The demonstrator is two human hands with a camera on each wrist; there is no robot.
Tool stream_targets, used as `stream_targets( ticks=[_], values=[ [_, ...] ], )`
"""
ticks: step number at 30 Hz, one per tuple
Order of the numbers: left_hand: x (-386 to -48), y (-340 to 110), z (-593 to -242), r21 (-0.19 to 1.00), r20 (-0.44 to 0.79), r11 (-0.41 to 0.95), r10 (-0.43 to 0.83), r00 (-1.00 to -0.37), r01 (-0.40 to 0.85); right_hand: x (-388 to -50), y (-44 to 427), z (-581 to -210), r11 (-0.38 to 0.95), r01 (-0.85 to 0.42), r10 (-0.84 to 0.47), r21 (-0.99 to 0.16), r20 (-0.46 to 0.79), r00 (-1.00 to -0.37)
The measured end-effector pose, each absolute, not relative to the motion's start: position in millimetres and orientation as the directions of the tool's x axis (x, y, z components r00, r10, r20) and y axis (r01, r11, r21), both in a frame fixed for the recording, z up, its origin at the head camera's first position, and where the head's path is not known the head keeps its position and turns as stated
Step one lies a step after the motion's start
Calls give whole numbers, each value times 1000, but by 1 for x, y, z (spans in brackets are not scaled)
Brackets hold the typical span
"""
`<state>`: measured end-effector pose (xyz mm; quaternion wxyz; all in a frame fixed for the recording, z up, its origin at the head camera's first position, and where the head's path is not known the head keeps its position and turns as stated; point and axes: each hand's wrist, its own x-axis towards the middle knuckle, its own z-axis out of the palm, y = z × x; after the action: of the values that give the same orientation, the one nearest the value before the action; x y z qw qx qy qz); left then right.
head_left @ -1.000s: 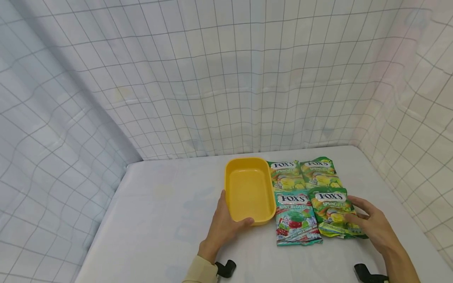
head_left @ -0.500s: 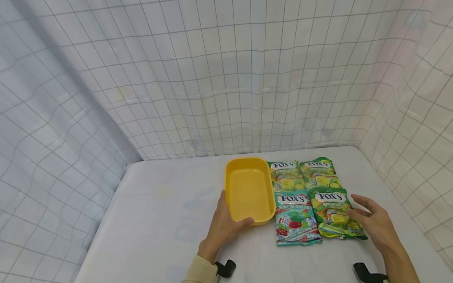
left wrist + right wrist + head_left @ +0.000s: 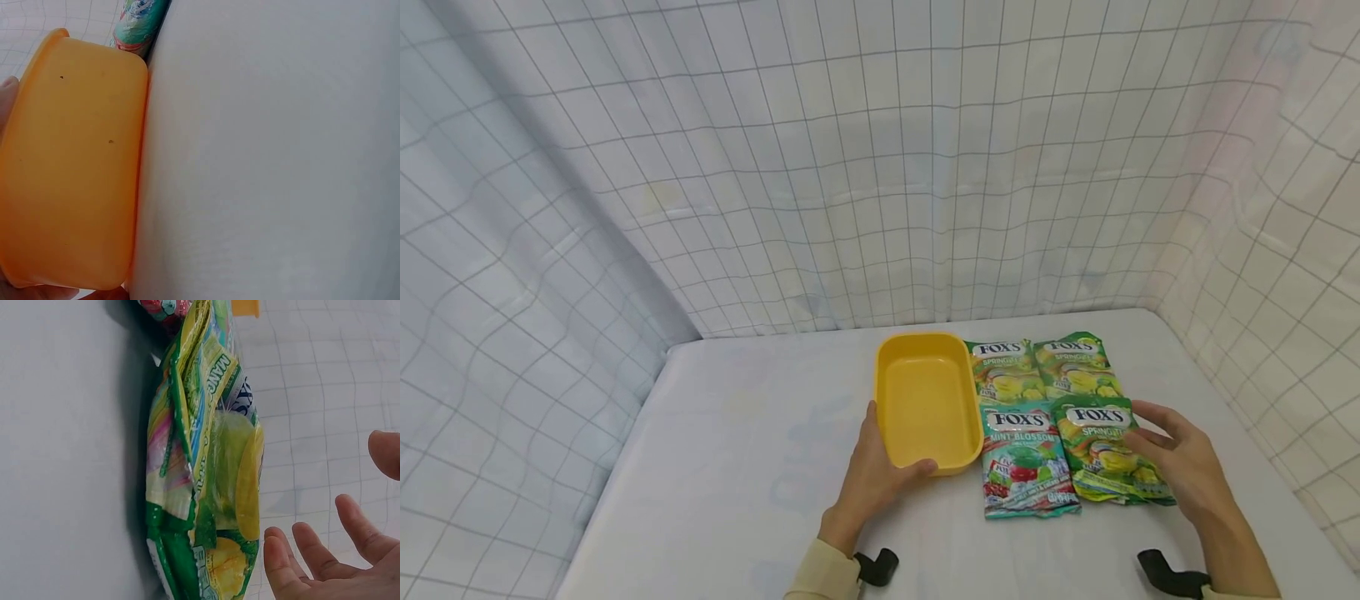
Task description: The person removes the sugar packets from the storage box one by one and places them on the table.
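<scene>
A shallow yellow plastic tray (image 3: pixel 928 408) lies on the white cloth. My left hand (image 3: pixel 874 479) holds its near left corner, thumb on the near end and fingers along the left side. In the left wrist view the tray's wall (image 3: pixel 72 169) fills the left. My right hand (image 3: pixel 1187 467) hovers at the right edge of a green Fox's candy bag (image 3: pixel 1101 442). In the right wrist view its fingers (image 3: pixel 312 553) are spread, apart from the puffy bag (image 3: pixel 206 462). Left of that bag lies a teal Mint Blossom candy bag (image 3: pixel 1028 458).
Two more green candy bags, one at the back left (image 3: pixel 1006 367) and one at the back right (image 3: pixel 1078 367), lie behind the front pair. A white grid-patterned curtain (image 3: pixel 917 167) encloses the back and sides of the white-covered table (image 3: pixel 760 442).
My right hand drew slightly off the green candy bag to the right, then shifted a little left and back over its edge. The left hand, tray and bags stay in place.
</scene>
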<state>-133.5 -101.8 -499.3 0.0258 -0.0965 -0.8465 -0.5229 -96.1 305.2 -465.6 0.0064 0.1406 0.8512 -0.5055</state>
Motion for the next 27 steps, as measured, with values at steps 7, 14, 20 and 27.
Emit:
stream_targets(
  ticks=[7, 14, 20, 27],
  values=[
    [-132, -101, -497, 877, 134, 445, 133, -982, 180, -98, 300, -459, 448, 192, 180, -873, -122, -976],
    [-131, -100, -496, 869, 117, 468, 119, -986, 160, -100, 291, -457, 403, 121, 129, -907, -74, -989],
    [-132, -101, -498, 863, 119, 478, 125, -985, 165, -102, 281, -454, 374, 70, 86, -925, -41, -995],
    [-128, -103, -495, 854, 28, 515, 90, -996, 71, -106, 271, -450, 387, 42, 66, -921, -17, -998]
  ],
)
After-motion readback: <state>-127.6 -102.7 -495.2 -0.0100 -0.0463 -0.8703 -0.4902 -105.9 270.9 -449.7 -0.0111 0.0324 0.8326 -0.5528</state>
